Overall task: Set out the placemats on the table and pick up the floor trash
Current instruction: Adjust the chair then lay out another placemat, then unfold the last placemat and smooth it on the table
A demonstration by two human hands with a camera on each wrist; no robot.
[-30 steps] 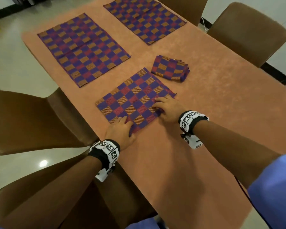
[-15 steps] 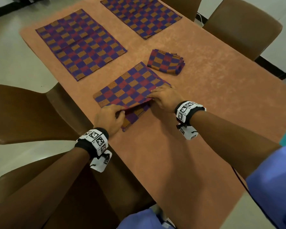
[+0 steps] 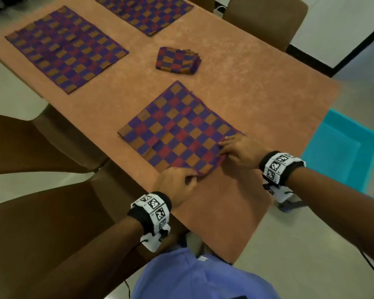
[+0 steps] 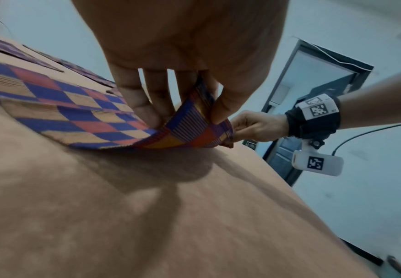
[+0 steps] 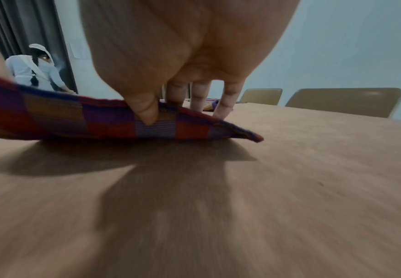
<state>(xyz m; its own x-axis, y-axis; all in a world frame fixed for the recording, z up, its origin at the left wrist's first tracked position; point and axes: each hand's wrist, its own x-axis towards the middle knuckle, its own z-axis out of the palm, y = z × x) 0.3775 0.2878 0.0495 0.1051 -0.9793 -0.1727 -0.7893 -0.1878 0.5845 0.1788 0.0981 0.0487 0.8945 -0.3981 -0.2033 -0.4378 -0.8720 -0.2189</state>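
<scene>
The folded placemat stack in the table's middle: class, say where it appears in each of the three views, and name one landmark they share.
Head: folded placemat stack, upper centre, beyond the placemat being spread.
Left wrist: not visible.
Right wrist: only a sliver shows between the fingers.
Shared landmark: the spread placemat's near edge, pinched by left hand and right hand.

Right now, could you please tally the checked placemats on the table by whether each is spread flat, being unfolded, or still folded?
Spread flat: 2, one at the far left and one at the far edge.
Being unfolded in both hands: 1.
Still folded: 1 bundle; its layers cannot be counted.
Total: 4.
</scene>
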